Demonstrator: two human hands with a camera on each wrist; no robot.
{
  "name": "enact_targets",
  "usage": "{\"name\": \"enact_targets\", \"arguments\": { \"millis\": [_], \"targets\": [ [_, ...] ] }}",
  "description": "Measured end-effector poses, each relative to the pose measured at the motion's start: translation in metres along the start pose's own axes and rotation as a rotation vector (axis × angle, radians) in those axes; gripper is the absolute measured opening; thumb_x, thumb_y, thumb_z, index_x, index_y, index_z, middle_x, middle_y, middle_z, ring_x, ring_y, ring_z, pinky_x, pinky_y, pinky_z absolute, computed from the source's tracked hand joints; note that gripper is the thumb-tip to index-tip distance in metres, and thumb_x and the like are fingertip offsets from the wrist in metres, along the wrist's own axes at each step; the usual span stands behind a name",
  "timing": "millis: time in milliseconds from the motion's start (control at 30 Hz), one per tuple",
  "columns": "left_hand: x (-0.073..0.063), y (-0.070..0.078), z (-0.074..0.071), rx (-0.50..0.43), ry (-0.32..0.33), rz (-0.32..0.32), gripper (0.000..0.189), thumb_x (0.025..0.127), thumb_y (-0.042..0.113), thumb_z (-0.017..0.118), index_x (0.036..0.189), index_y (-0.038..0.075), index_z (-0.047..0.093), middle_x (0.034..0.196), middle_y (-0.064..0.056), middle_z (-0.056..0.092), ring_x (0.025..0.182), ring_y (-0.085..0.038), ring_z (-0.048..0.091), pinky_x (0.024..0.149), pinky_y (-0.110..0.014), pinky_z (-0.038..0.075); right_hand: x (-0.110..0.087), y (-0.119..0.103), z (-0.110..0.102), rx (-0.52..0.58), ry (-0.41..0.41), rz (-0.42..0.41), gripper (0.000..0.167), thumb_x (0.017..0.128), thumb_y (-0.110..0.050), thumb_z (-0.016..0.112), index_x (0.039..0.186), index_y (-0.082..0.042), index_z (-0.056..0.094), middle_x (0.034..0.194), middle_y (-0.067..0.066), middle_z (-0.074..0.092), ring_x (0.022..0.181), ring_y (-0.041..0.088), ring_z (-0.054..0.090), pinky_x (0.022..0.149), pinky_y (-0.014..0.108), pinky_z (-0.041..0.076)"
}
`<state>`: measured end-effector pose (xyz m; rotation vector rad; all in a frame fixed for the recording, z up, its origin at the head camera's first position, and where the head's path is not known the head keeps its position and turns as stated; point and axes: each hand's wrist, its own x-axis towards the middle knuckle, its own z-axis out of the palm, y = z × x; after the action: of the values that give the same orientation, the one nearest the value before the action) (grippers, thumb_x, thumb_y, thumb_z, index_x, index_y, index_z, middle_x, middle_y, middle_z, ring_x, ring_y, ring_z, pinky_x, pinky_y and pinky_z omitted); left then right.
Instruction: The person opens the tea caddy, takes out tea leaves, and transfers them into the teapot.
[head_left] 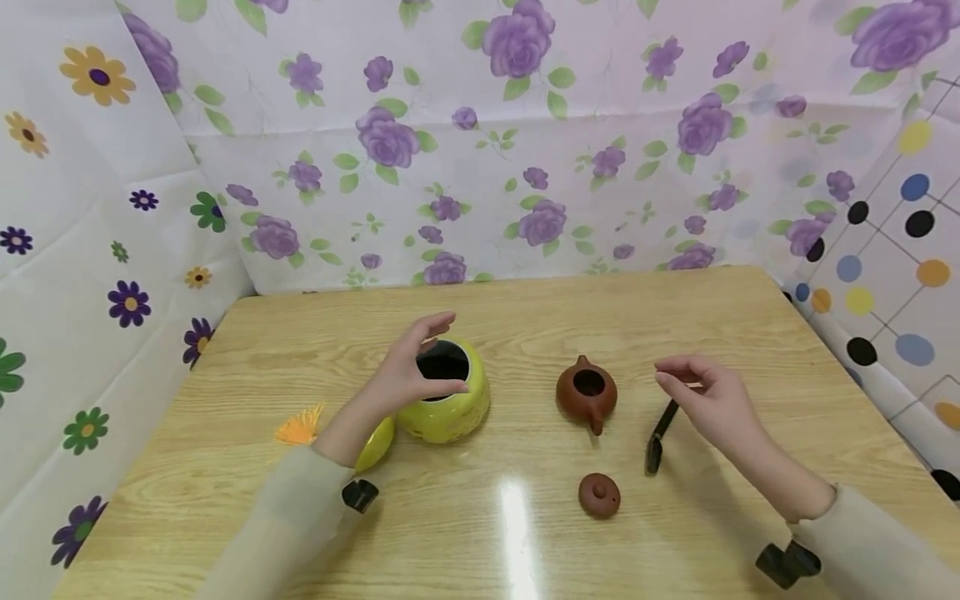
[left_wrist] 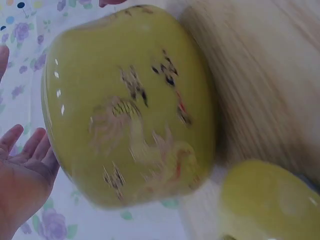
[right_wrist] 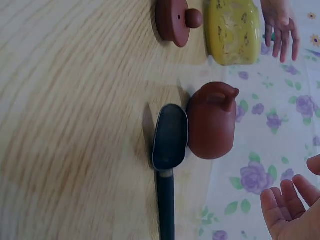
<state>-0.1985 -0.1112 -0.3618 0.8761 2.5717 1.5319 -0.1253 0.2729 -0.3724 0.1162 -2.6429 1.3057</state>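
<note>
A round yellow jar (head_left: 447, 414) with a dark open mouth stands on the table; the left wrist view shows a dragon figure and dark marks on its side. My left hand (head_left: 408, 367) hovers over the mouth, thumb and fingers spread wide apart, holding nothing. Beneath that forearm lies a yellow lid (head_left: 377, 444), partly hidden, with an orange tassel (head_left: 300, 427). My right hand (head_left: 712, 400) is above the handle of a dark scoop (right_wrist: 170, 137), its fingers loosely bent with nothing held. The scoop lies on the table beside a brown teapot (head_left: 579, 400), which is open on top.
In front of the teapot rests its small brown lid (head_left: 599, 495), knob up. The wooden table (head_left: 517, 325) backs onto a hanging cloth (head_left: 465, 200) with purple flowers. Other patterned cloths hang at the left and right sides.
</note>
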Motion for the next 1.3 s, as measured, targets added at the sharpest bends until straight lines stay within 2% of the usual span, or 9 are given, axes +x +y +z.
{"name": "enact_targets", "arguments": {
  "millis": [67, 400, 667, 800, 1033, 1300],
  "targets": [
    [0.003, 0.002, 0.003, 0.003, -0.019, 0.015, 0.087, 0.072, 0.009, 0.083, 0.145, 0.008, 0.036, 0.149, -0.010, 0.037, 0.137, -0.029, 0.036, 0.112, -0.046, 0.034, -0.001, -0.003, 0.004, 0.000, -0.011, -0.008, 0.026, 0.095, -0.020, 0.059, 0.112, -0.001, 0.066, 0.104, 0.014, 0.067, 0.082, -0.012, 0.053, 0.068, 0.011, 0.049],
    [0.017, 0.009, 0.022, 0.035, -0.070, 0.058, 0.082, 0.077, 0.013, 0.080, 0.145, 0.006, 0.035, 0.148, -0.013, 0.037, 0.135, -0.031, 0.038, 0.107, -0.044, 0.041, -0.010, -0.017, 0.019, 0.027, -0.071, -0.050, 0.022, 0.093, -0.018, 0.063, 0.109, -0.003, 0.067, 0.103, 0.013, 0.066, 0.080, -0.003, 0.060, 0.067, 0.019, 0.054],
    [0.026, 0.017, 0.040, -0.059, -0.118, 0.030, 0.080, 0.079, 0.007, 0.077, 0.145, 0.004, 0.033, 0.149, -0.014, 0.034, 0.135, -0.032, 0.038, 0.107, -0.043, 0.041, -0.018, -0.020, 0.033, 0.032, -0.054, -0.165, 0.015, 0.089, -0.008, 0.067, 0.103, -0.003, 0.068, 0.098, 0.010, 0.068, 0.083, -0.004, 0.057, 0.069, 0.022, 0.055],
    [0.031, 0.019, 0.050, -0.073, -0.117, 0.003, 0.077, 0.080, 0.010, 0.077, 0.145, 0.007, 0.035, 0.148, -0.013, 0.034, 0.135, -0.031, 0.038, 0.108, -0.040, 0.041, -0.021, -0.021, 0.040, 0.035, -0.078, -0.214, 0.014, 0.087, -0.005, 0.068, 0.101, -0.004, 0.069, 0.096, 0.008, 0.068, 0.085, -0.003, 0.057, 0.070, 0.022, 0.055],
    [0.037, 0.020, 0.065, -0.105, -0.136, -0.027, 0.076, 0.080, 0.009, 0.077, 0.145, 0.007, 0.037, 0.149, -0.013, 0.035, 0.136, -0.034, 0.036, 0.107, -0.045, 0.041, -0.029, -0.022, 0.048, 0.040, -0.111, -0.295, 0.014, 0.085, -0.002, 0.069, 0.099, -0.006, 0.069, 0.091, 0.004, 0.068, 0.085, 0.001, 0.060, 0.070, 0.023, 0.056],
    [0.041, 0.019, 0.082, -0.095, -0.145, -0.047, 0.074, 0.080, 0.013, 0.078, 0.143, 0.010, 0.041, 0.147, -0.011, 0.039, 0.135, -0.031, 0.038, 0.106, -0.044, 0.042, -0.036, -0.020, 0.056, 0.063, -0.161, -0.336, 0.015, 0.084, -0.002, 0.070, 0.097, -0.009, 0.068, 0.093, 0.005, 0.068, 0.086, 0.006, 0.062, 0.071, 0.027, 0.057]
  ]
}}
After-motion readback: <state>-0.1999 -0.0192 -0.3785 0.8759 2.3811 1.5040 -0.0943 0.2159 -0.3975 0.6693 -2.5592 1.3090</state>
